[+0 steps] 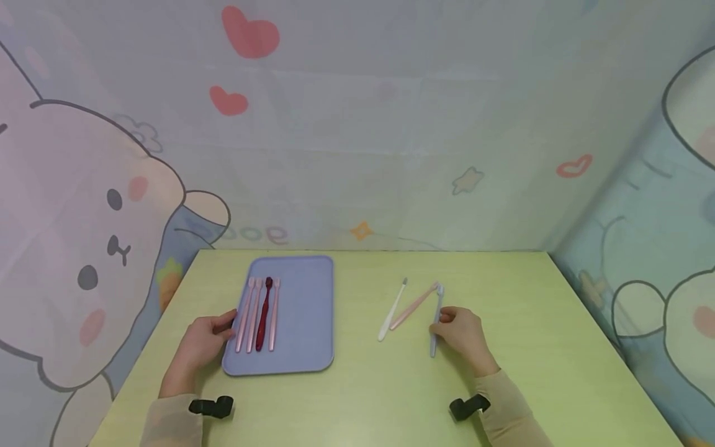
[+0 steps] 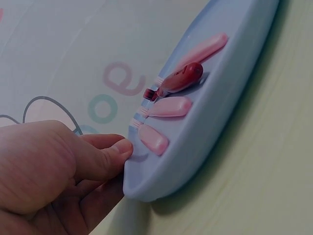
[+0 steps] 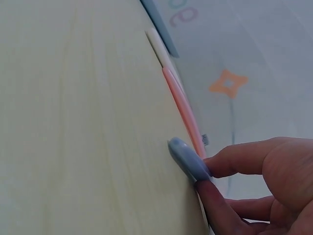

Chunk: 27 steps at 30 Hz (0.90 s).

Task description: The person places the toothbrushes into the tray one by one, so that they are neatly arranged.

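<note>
My left hand (image 1: 202,340) grips the left rim of a lavender-blue tray (image 1: 304,310), thumb on the edge. On the tray lie a dark red toothbrush (image 1: 262,323) and several pink toothbrushes (image 1: 242,323), side by side with their heads toward the back. To the right, my right hand (image 1: 462,338) pinches a blue toothbrush (image 1: 433,345) by its handle between thumb and fingers. The rounded handle end (image 3: 183,154) points out past the fingertips in the right wrist view. Just left of it, a pink toothbrush (image 1: 412,308) slants beside a white toothbrush (image 1: 389,318) with a grey head.
Everything lies on a pale yellow-green table (image 1: 357,403). A cartoon-printed cloth (image 1: 357,124) rises behind the table's back edge and along both sides. Each wrist wears a black camera mount (image 1: 212,407) over a beige sleeve (image 1: 173,423).
</note>
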Tool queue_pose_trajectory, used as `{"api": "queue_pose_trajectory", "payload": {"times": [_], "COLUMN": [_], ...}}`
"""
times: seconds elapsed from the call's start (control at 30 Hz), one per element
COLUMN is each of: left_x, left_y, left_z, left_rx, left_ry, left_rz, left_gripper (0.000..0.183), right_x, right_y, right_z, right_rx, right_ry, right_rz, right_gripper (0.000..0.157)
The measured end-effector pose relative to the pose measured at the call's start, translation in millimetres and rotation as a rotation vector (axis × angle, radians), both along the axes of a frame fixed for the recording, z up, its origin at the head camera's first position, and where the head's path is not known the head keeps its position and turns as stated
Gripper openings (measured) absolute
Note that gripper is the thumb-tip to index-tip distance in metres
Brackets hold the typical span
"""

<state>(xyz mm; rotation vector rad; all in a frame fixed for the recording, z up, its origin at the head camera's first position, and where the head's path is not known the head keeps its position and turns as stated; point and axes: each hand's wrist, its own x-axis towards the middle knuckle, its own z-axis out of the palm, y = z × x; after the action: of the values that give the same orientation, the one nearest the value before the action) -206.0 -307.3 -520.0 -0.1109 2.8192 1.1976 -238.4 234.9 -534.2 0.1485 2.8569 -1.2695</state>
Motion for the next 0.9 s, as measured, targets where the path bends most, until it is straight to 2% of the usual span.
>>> {"api": "queue_pose_trajectory", "payload": {"times": [0.4,0.9], "left_x": [-0.6,0.0], "left_y": [-2,-2], "left_z": [-1.4,-1.4], "left_rx": [0.004,0.008], "left_ry": [-0.005,-0.002], "left_rz": [0.003,-0.008], "left_gripper": [0.05,0.049], "right_x": [0.4,3.6], "right_y": [3,14], "right_z": [5.5,14.5], "right_rx": [0.017,0.008], "right_ry": [0.0,-0.064], "right_rz": [0.013,0.034], "right_gripper": [0.051,0.049]}}
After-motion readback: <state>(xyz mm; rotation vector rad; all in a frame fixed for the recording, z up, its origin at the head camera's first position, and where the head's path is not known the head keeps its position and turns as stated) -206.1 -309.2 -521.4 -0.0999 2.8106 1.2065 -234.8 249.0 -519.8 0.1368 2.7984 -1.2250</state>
